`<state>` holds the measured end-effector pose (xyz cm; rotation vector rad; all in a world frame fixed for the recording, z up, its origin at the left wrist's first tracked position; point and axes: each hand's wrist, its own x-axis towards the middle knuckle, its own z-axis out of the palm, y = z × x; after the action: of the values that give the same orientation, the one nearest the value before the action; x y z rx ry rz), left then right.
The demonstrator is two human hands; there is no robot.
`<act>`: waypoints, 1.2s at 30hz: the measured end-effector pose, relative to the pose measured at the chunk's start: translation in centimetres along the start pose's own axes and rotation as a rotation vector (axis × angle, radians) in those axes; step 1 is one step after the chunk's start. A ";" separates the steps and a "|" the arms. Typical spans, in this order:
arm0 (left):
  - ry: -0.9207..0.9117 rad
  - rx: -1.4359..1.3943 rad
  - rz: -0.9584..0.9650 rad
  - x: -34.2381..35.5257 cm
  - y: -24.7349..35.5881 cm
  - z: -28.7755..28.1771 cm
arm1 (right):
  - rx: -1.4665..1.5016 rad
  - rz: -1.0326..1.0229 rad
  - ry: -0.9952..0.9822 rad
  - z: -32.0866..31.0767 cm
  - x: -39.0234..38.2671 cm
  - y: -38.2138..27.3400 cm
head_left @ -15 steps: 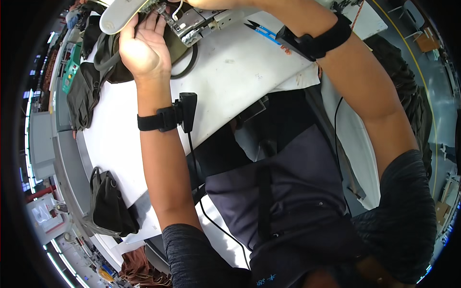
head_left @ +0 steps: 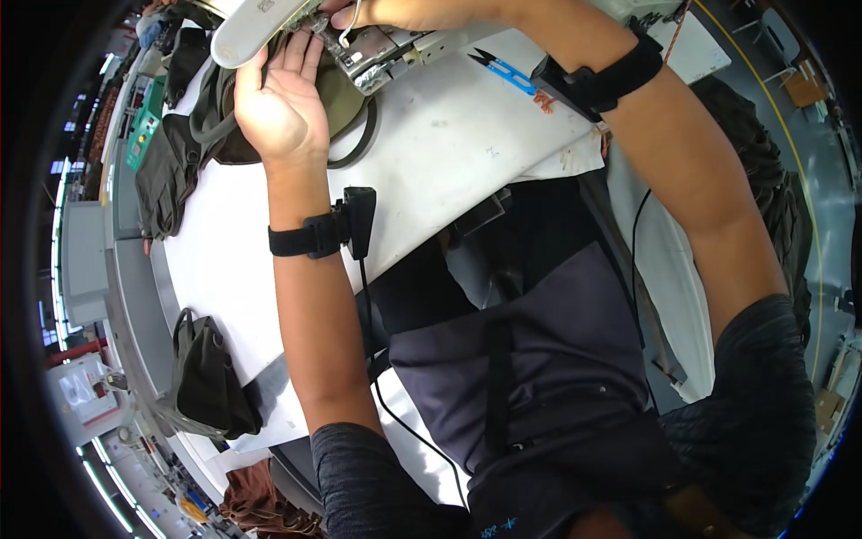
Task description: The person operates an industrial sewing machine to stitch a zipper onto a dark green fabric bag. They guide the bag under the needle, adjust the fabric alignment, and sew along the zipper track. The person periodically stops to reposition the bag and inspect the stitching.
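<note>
An olive bag [head_left: 347, 106] is laid on the white table [head_left: 440, 135], behind and beside the upturned left hand [head_left: 283, 112]. Its fingers are extended close together, the thumb apart; the tips are hidden beneath the sewing machine [head_left: 260, 34], so any grip cannot be told. Beyond, the right hand [head_left: 400, 12] is cropped above, its fingers apparently curled, their hold unclear.

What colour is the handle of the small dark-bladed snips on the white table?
The handle is bright blue; it shows best in the head view.
</note>
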<state>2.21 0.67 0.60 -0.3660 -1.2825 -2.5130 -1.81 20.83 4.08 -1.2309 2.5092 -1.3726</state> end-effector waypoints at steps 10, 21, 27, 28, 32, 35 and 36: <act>-0.092 0.091 0.011 3.7 0.4 -1.5 | -0.072 0.062 0.075 0.8 0.0 -1.2; 0.147 0.022 -0.029 -2.0 1.0 -0.8 | -0.381 -0.147 0.422 2.9 0.4 1.6; 0.279 -0.045 -0.006 -4.6 1.1 1.5 | -0.429 -0.057 0.387 2.9 0.3 1.5; 0.296 -0.052 -0.016 -4.5 1.2 1.5 | -0.403 -0.051 0.391 3.0 0.3 1.3; 0.308 -0.073 -0.066 -4.6 1.6 1.8 | -0.291 -0.023 0.435 3.2 -0.3 0.4; 0.228 -0.096 -0.051 -5.2 1.1 1.1 | -0.250 -0.022 0.499 3.6 -0.4 0.9; 0.221 -0.108 -0.062 -5.5 0.8 0.8 | -0.254 -0.023 0.488 3.5 -0.4 0.8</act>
<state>7.66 1.72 -0.27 -0.0697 -1.0925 -2.5947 -0.70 18.89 1.20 -1.0607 3.0876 -1.5575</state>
